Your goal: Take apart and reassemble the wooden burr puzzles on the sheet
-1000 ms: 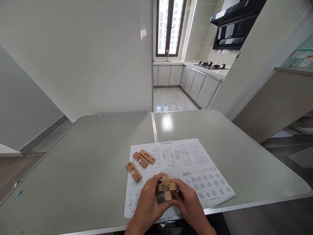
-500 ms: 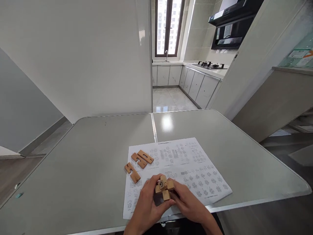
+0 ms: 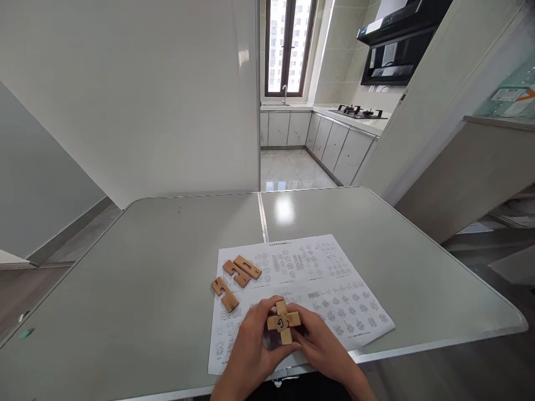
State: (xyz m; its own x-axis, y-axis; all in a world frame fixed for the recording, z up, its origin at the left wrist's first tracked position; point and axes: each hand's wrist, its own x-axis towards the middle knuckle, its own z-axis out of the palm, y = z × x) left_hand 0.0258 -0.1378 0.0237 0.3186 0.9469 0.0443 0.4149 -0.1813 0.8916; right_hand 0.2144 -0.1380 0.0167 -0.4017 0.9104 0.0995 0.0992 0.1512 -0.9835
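Note:
Both of my hands hold a small wooden cross-shaped puzzle block [image 3: 283,322] just above the near edge of the table. My left hand [image 3: 251,351] grips it from the left, fingers curled round it. My right hand [image 3: 324,348] grips it from the right in the same way. A dark mark is drawn on the block's top face. Under my hands lies a printed instruction sheet [image 3: 334,284]. Three loose notched wooden pieces lie to the upper left: two side by side [image 3: 241,270] on the sheet's corner and one [image 3: 224,294] at its left edge.
The grey folding table [image 3: 146,267] has a seam down its middle and rounded far corners. A white wall panel [image 3: 146,100] stands behind it. Beyond is a kitchen with a counter [image 3: 359,120], a hob and a window. A low counter [image 3: 480,161] stands at right.
The wooden block has turned slightly in my hands, from tilted to squarer. My hands stayed in the same spot. The loose pieces have not moved.

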